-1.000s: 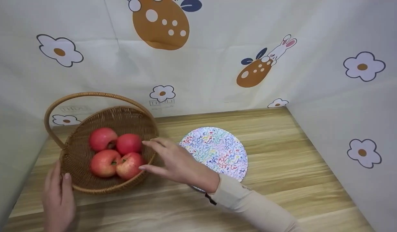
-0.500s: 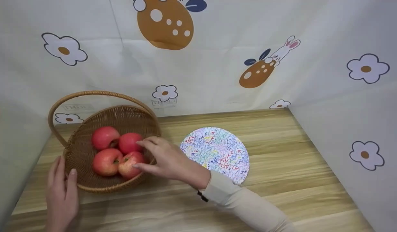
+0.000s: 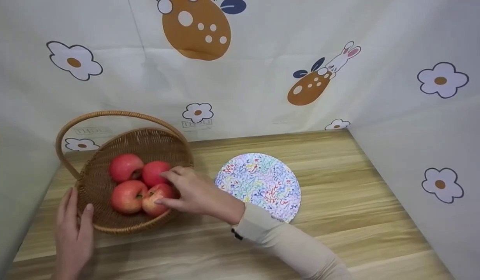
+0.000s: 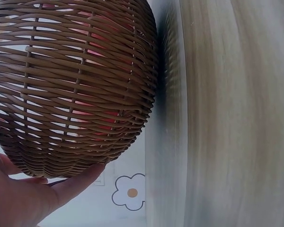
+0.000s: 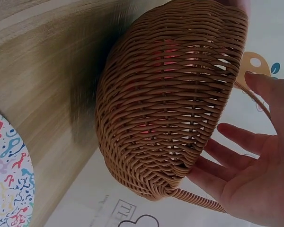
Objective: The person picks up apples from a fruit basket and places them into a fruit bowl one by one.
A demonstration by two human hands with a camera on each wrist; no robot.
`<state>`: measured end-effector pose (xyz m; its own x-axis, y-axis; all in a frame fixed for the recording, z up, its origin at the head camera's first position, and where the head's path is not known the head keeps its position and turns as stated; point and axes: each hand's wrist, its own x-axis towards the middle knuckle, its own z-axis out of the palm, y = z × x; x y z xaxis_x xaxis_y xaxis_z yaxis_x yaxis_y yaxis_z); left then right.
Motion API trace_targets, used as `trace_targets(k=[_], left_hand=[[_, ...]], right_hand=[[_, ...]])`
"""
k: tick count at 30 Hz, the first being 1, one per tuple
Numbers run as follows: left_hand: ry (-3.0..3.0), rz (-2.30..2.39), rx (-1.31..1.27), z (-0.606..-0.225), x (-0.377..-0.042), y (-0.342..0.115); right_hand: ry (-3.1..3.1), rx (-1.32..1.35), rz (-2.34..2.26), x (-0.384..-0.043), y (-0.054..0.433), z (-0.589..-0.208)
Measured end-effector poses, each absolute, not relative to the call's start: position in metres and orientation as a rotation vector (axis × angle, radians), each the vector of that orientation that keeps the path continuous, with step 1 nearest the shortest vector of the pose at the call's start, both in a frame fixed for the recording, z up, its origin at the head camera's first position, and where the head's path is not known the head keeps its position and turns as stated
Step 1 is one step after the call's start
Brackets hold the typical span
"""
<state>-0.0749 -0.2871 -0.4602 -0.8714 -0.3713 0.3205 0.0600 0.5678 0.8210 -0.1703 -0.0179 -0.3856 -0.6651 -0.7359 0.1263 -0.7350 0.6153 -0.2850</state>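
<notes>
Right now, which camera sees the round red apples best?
The head view. It looks down into the brown wicker basket and shows all four round red apples, though the right hand hides bits of two. Both wrist views catch only red patches through the basket's weave.

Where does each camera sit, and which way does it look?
Head: on the person's head, facing forward and down at basket, apples and patterned disc; left hand, right hand and sleeve show.
Left wrist: on that wrist, facing the basket's woven side; left hand shows.
Right wrist: on that wrist, facing basket and disc's edge; right hand shows.
Head and right wrist both show basket and disc.
</notes>
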Motion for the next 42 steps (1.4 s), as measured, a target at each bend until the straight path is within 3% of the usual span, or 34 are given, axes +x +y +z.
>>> trace_targets(k=[42], left_hand=[[-2.279,-1.255,0.201,-0.463,-0.087,-0.295]], right_hand=[[2.579,-1.176,-0.426,-0.204,-0.055,-0.39]])
